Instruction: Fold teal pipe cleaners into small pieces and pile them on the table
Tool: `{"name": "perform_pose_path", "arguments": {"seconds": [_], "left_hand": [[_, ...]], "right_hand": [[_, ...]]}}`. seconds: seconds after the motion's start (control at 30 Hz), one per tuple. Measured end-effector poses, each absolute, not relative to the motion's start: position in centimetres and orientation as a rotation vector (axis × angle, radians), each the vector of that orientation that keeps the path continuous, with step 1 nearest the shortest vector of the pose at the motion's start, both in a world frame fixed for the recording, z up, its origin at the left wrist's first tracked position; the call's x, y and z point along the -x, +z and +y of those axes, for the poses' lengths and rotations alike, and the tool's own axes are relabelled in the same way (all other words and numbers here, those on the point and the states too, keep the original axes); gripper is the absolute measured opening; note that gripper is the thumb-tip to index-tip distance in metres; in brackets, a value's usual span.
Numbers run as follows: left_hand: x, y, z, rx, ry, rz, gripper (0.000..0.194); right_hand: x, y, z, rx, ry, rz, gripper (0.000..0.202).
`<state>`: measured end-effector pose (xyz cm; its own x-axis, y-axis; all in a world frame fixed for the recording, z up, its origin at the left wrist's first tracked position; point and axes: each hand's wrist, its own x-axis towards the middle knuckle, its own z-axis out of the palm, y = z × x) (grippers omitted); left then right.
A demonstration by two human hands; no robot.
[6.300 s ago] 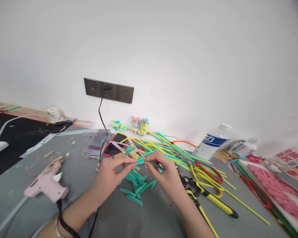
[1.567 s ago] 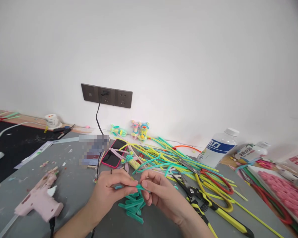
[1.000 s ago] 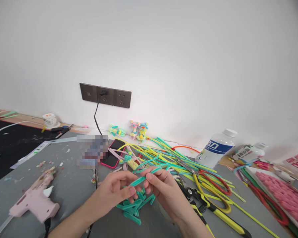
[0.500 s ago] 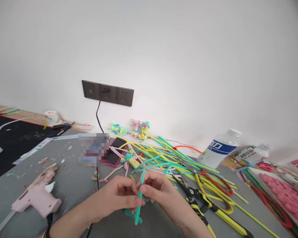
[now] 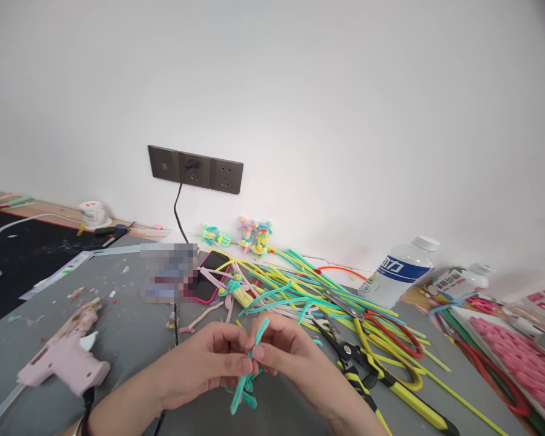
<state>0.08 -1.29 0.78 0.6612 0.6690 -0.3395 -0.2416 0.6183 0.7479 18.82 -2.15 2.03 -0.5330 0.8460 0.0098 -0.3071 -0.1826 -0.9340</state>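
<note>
Between my two hands is a teal pipe cleaner (image 5: 238, 393), bent into a small shape with loops at the bottom and a loose end sticking up. My left hand (image 5: 209, 363) pinches it from the left with thumb and fingers. From the right, my right hand (image 5: 290, 360) grips it with the thumb pressed against the index finger. The fingertips of both hands nearly meet and partly hide the bent piece. Just beyond them lies a pile of yellow, teal and pink pipe cleaners (image 5: 295, 287), with a small yellow-and-teal pipe cleaner figure (image 5: 240, 290) at its near left.
A pink glue gun (image 5: 66, 357) lies at left. Pliers (image 5: 358, 357) with yellow-black handles and red-and-yellow scissors (image 5: 393, 333) lie right of my hands. Behind them stands a white bottle (image 5: 399, 272). A phone (image 5: 209, 278) and finished figures (image 5: 257, 236) are near the wall.
The teal pipe cleaner has tilted, its lower end swinging left and its upper end leaning right. Both hands keep their pinch on it. The view has shifted slightly.
</note>
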Motion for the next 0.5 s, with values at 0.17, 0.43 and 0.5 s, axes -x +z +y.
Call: {"name": "perform_pose_path", "arguments": {"seconds": [0.17, 0.43, 0.5], "left_hand": [[-0.12, 0.73, -1.33, -0.725, 0.582, 0.642, 0.041], [-0.29, 1.0, -1.26, -0.798, 0.579, 0.647, 0.042], [-0.26, 0.81, -1.17, -0.852, 0.585, 0.654, 0.042]], "right_hand": [[-18.88, 1.92, -2.14, 0.701, 1.828, -1.282, 0.029], [-18.46, 2.1, -2.46, 0.682, 1.815, -1.307, 0.033], [-18.44, 1.94, -2.51, 0.694, 1.808, -1.305, 0.033]]}}
